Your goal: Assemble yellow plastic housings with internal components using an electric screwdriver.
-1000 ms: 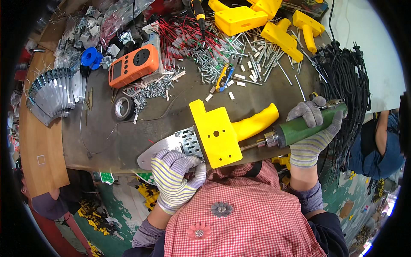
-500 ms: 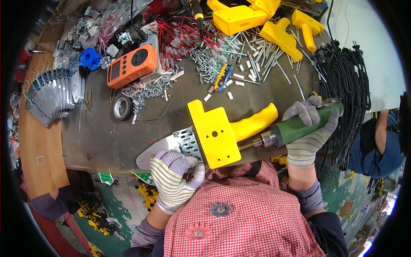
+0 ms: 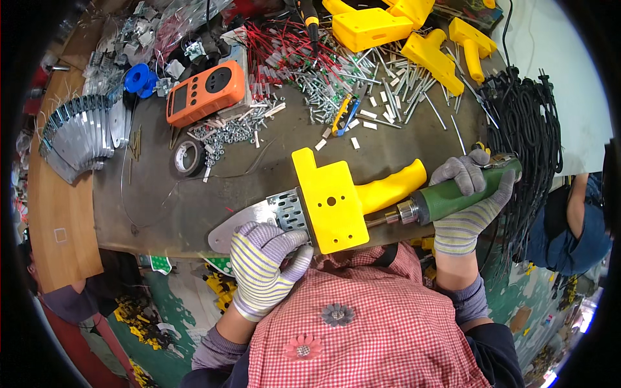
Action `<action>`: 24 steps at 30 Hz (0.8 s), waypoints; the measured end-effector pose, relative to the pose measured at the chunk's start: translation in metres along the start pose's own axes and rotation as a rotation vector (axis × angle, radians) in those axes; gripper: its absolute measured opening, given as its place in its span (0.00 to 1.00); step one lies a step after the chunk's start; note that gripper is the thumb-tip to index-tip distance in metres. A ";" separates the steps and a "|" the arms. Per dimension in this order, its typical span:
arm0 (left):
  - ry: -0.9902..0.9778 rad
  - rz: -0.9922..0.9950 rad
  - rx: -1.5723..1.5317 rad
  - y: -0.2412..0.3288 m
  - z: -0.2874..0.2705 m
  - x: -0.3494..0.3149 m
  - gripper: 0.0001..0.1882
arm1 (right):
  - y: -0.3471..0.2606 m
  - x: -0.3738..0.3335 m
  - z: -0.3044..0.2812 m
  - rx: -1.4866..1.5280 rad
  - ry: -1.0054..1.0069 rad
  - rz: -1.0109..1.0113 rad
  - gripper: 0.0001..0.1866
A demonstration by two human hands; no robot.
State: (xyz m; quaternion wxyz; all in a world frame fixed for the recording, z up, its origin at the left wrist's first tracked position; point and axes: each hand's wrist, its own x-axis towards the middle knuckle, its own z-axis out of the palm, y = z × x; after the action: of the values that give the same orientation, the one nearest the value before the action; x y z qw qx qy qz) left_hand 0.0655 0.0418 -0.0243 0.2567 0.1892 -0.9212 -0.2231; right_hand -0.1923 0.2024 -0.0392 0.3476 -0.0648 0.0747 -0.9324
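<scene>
My left hand [image 3: 268,265], in a striped glove, pinches the lower edge of the slotted metal bracket [image 3: 286,211] where it meets a yellow plastic housing [image 3: 335,208]. A flat pointed metal plate [image 3: 234,226] juts left from the bracket, and a yellow handle [image 3: 393,187] extends right. Together they lie at the bench's near edge. My right hand [image 3: 471,197], gloved too, is wrapped round a green power screwdriver [image 3: 456,193]. Its bit points left at the housing's lower right side, below the handle; whether the tip touches a screw is hidden.
Farther back lie loose screws [image 3: 323,97], red wires [image 3: 265,55], more yellow housings [image 3: 372,29] and an orange meter [image 3: 206,94]. Black tape [image 3: 188,158] and stacked metal plates [image 3: 81,132] sit left. Black cords [image 3: 522,129] hang at the right edge; another person's arm [image 3: 576,200] shows beyond.
The view has shifted slightly, so the bench items appear a little to the right. Both hands keep their grips, and the screwdriver stays against the housing's right side.
</scene>
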 end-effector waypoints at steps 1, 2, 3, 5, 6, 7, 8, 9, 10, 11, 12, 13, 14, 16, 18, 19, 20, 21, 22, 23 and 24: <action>-0.025 -0.014 -0.009 0.001 -0.001 0.001 0.12 | 0.000 0.000 0.001 -0.005 0.009 -0.005 0.25; -0.049 -0.029 -0.018 0.001 -0.002 0.001 0.12 | 0.001 0.000 0.002 -0.007 0.008 -0.002 0.25; -0.047 -0.031 -0.020 0.001 -0.002 0.001 0.12 | 0.000 0.001 0.002 -0.007 0.010 -0.005 0.25; -0.032 -0.005 -0.023 0.000 -0.001 0.002 0.12 | 0.000 0.001 0.002 -0.006 0.011 -0.005 0.25; -0.031 -0.007 -0.022 0.000 -0.002 0.003 0.12 | 0.001 0.001 0.002 -0.011 0.022 -0.007 0.25; -0.035 -0.004 -0.016 0.000 -0.002 0.003 0.12 | 0.001 0.001 0.001 -0.017 0.034 -0.009 0.25; -0.040 -0.001 -0.009 0.000 -0.002 0.004 0.12 | 0.001 0.001 0.002 -0.017 0.033 -0.008 0.25; -0.039 -0.002 -0.008 0.000 -0.002 0.004 0.12 | 0.002 0.001 0.002 -0.017 0.041 -0.012 0.25; -0.035 0.008 -0.005 0.000 -0.002 0.003 0.12 | 0.002 0.001 0.003 -0.017 0.048 -0.016 0.25; -0.030 0.018 -0.001 0.000 -0.002 0.003 0.12 | 0.003 0.001 0.003 -0.016 0.048 -0.016 0.25; -0.031 0.018 0.000 -0.001 -0.002 0.004 0.12 | 0.004 0.001 0.004 0.006 0.060 -0.021 0.25; -0.040 0.051 -0.019 -0.002 -0.002 0.004 0.12 | 0.004 0.001 0.005 0.028 0.071 -0.023 0.25; -0.049 0.084 -0.038 -0.004 -0.003 0.004 0.12 | 0.004 0.001 0.004 0.029 0.070 -0.022 0.25; -0.113 0.151 0.014 -0.006 -0.007 0.007 0.11 | 0.003 0.001 0.000 0.047 0.107 -0.010 0.25; -0.175 0.216 0.066 -0.009 -0.009 0.013 0.11 | 0.001 0.001 -0.003 0.019 0.064 -0.003 0.24; -0.236 0.254 0.050 -0.013 -0.010 0.017 0.10 | 0.002 0.002 -0.004 -0.006 0.020 -0.002 0.24; -0.297 0.291 0.034 -0.014 -0.011 0.019 0.10 | 0.002 0.003 -0.005 -0.002 0.017 0.000 0.24; -0.289 0.276 0.031 -0.014 -0.010 0.018 0.09 | 0.002 0.004 -0.006 -0.014 -0.013 0.010 0.24; -0.288 0.282 0.032 -0.013 -0.010 0.019 0.09 | 0.001 0.004 -0.006 -0.028 -0.043 0.013 0.24; -0.288 0.281 0.029 -0.013 -0.010 0.019 0.08 | 0.002 0.003 -0.006 -0.028 -0.046 0.009 0.24; -0.288 0.280 0.025 -0.013 -0.010 0.019 0.08 | 0.003 0.001 -0.005 -0.016 -0.005 -0.001 0.25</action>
State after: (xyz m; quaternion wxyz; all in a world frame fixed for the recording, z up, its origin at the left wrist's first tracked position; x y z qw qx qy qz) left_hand 0.0589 0.0191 -0.0155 0.1485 0.0288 -0.9684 -0.1983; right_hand -0.1918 0.1996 -0.0447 0.3466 -0.0699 0.0815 -0.9319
